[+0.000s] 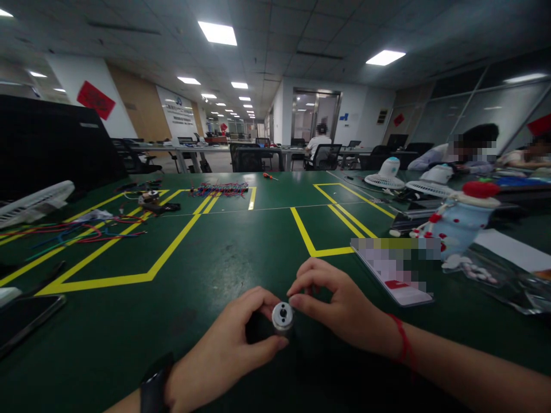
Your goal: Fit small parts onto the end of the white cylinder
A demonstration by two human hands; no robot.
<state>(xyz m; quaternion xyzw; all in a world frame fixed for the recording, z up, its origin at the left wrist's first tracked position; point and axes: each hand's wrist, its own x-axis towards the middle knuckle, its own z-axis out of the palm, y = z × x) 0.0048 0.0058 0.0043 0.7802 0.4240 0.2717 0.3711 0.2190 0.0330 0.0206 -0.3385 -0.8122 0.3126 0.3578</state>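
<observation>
A small silver cylindrical motor [283, 316] stands upright on the green table, its round top showing a dark centre and small holes. Around its left side curls my left hand [235, 335], thumb at the near side and fingers at the far side, closed on it. My right hand [331, 298] is just right of the motor's top, thumb and index finger pinched together close to its rim. Whatever sits between those fingertips, if anything, is too small to make out.
Yellow tape [336, 251] marks the table. A phone [391, 275] lies to the right, near a blue cup [460, 223] and small fans [385, 175]. Wires [221, 189], a screwdriver [270, 176] and a dark phone [30, 321] lie elsewhere. People sit farther back.
</observation>
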